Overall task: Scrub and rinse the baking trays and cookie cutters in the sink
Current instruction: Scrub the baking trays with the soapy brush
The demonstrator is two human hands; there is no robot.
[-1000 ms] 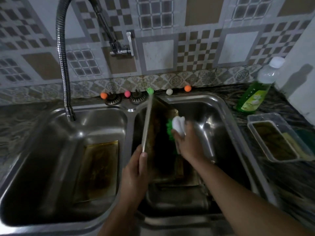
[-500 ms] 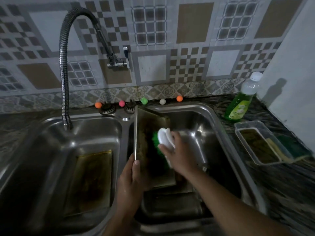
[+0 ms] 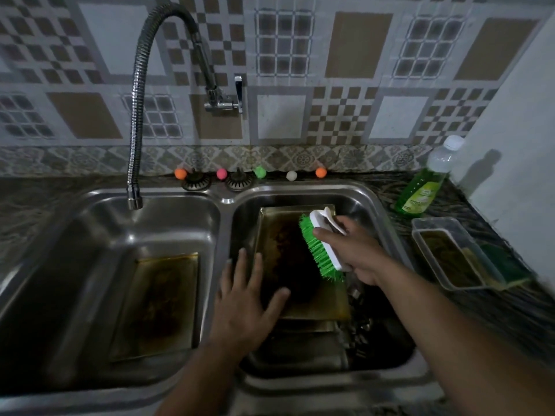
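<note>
A dark patterned worktop (image 3: 36, 205) is carrying a steel double sink (image 3: 223, 199) set against a tiled wall. A flexible coiled faucet (image 3: 136, 115) is arching down from the wall and hanging its nozzle over the back left corner of the left basin. A greasy baking tray (image 3: 156, 304) is lying flat on the floor of that left basin, toward its right side.

Along the back edge of the sink, small coloured balls (image 3: 259, 172) are sitting in a row beside two drain strainers (image 3: 238, 181).

The left hand (image 3: 243, 301) is resting with fingers spread flat, clamped on nothing, over the divider and the near left corner of a second baking tray (image 3: 315, 307). This tray is lying in the right basin, propped on other metal pieces that are too dark to identify, and its middle is blackened with burnt residue.

The right hand (image 3: 357, 250) is wrapped tight around the white handle of a scrub brush (image 3: 322, 247), holding its green bristles turned leftward above the right half of that tray; whether the bristles are touching the tray cannot be told.

On the worktop at the sink's right edge, a green dish soap bottle (image 3: 423, 187) is standing near the back corner, and a clear plastic container (image 3: 450, 253) holding a sponge (image 3: 501, 262) is sitting just in front of it.
</note>
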